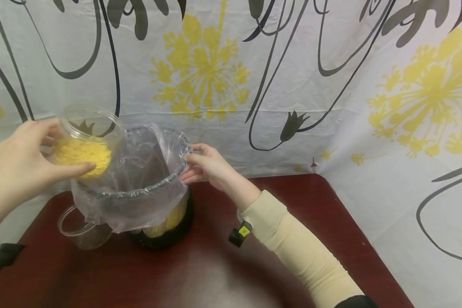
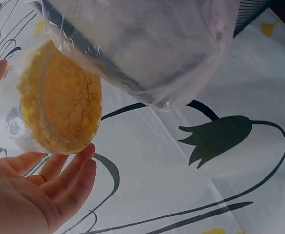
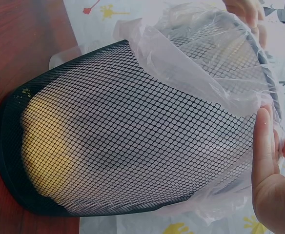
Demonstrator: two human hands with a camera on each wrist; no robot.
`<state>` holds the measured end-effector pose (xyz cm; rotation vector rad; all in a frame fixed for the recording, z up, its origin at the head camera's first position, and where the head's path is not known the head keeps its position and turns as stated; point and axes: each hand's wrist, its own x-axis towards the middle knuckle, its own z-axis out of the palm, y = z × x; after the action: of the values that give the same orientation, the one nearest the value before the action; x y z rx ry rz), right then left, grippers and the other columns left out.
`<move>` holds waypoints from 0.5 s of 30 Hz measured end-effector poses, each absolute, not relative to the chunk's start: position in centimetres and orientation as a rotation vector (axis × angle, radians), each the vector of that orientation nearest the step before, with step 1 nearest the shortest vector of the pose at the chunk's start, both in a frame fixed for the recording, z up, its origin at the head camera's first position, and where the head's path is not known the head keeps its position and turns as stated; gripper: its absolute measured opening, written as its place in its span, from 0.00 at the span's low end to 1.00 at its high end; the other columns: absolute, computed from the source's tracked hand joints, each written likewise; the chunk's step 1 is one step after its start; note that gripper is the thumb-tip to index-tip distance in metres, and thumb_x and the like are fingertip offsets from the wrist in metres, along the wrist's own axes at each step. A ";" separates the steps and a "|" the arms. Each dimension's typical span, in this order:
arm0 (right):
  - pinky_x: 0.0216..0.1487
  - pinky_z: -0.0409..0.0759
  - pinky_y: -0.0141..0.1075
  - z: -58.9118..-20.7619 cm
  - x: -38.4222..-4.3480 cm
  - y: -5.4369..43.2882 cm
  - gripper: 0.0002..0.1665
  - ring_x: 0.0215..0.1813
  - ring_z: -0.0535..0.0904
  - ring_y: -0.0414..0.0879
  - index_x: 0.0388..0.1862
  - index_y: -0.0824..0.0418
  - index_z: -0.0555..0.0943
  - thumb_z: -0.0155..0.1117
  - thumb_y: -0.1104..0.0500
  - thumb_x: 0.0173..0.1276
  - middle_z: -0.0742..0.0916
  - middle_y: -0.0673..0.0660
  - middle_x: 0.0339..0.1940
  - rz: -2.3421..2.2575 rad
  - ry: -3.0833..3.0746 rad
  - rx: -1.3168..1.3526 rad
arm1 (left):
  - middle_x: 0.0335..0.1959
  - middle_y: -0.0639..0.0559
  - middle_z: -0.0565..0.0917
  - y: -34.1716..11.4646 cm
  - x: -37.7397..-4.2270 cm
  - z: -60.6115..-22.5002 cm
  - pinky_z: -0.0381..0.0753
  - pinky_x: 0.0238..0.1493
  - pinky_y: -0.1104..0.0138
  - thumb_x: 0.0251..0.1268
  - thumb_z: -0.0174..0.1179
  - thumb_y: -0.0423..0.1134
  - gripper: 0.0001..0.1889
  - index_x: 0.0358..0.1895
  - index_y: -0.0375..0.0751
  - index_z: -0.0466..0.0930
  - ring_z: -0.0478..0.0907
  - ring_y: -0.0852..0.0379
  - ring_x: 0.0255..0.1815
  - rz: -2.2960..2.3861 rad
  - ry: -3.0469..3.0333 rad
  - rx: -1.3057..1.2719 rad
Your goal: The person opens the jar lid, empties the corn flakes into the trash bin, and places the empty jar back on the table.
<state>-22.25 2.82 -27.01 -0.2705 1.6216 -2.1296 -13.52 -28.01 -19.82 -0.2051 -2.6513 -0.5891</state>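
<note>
My left hand grips a clear plastic tub, tilted, with small yellow flakes gathered in it. It is held over the left rim of a black mesh wastebasket. A thin translucent bin liner lines the basket and folds down over its rim. On the basket's right side, my right hand pinches the rim and liner between thumb and fingers. Through the mesh, a yellow mass shows at the basket's bottom. In the left wrist view, the flakes lie packed against the tub's wall.
A second clear tub stands on the dark red table, left of and close to the basket. Behind the table hangs a white cloth printed with yellow and grey flowers. The table's right edge slants toward the front.
</note>
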 end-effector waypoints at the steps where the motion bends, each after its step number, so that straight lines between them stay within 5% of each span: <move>1: 0.28 0.84 0.42 -27.0 -22.2 2.8 0.31 0.20 0.82 0.52 0.71 0.64 0.55 0.51 0.68 0.72 0.80 0.64 0.20 -2.131 1.621 -0.270 | 0.49 0.31 0.70 -28.1 -13.5 -19.8 0.62 0.45 0.40 0.38 0.78 0.51 0.38 0.49 0.31 0.69 0.67 0.32 0.49 -0.575 -2.651 -0.204; 10: 0.27 0.84 0.41 -27.1 -22.2 2.8 0.31 0.20 0.82 0.52 0.71 0.64 0.55 0.51 0.68 0.72 0.80 0.64 0.20 -2.141 1.602 -0.280 | 0.53 0.25 0.64 -28.2 -13.7 -19.5 0.59 0.47 0.38 0.37 0.78 0.50 0.53 0.68 0.28 0.60 0.62 0.29 0.53 -0.508 -2.670 -0.210; 15: 0.26 0.84 0.40 -27.1 -22.1 2.8 0.31 0.20 0.81 0.51 0.71 0.65 0.55 0.51 0.68 0.72 0.80 0.64 0.20 -2.144 1.601 -0.282 | 0.55 0.25 0.63 -28.0 -13.7 -19.1 0.59 0.47 0.36 0.37 0.78 0.47 0.54 0.70 0.31 0.58 0.61 0.28 0.52 -0.479 -2.665 -0.212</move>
<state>-22.13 2.84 -27.08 -0.2820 1.6012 -2.1440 -13.69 -28.04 -19.14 -0.2122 -2.6652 -0.4789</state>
